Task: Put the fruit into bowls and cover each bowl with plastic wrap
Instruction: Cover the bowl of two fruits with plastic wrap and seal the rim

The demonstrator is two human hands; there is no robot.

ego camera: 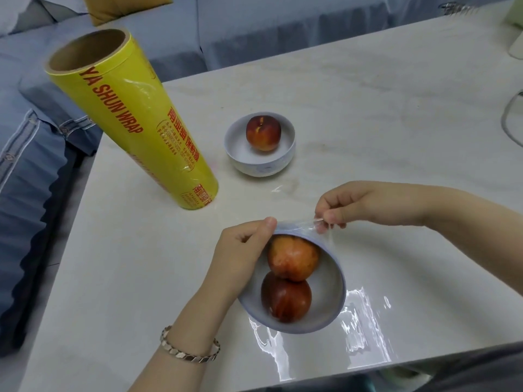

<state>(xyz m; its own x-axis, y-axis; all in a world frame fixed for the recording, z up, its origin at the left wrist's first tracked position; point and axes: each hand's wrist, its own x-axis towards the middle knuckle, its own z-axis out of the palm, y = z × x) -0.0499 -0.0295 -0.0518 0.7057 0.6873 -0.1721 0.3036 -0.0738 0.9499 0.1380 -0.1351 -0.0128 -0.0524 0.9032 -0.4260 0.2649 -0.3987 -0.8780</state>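
Observation:
A white bowl near the table's front edge is tilted toward me and holds two red peaches. My left hand grips its left rim, thumb on the far edge. At the far rim, my right hand pinches the edge of the plastic wrap, which spreads across the table beneath and to the right of the bowl. A second white bowl with one peach sits uncovered farther back. The yellow roll of wrap stands upright at the left.
The pale marble table has its left edge beside a blue sofa with a mustard cushion. A glass object and a white item sit at the far right edge.

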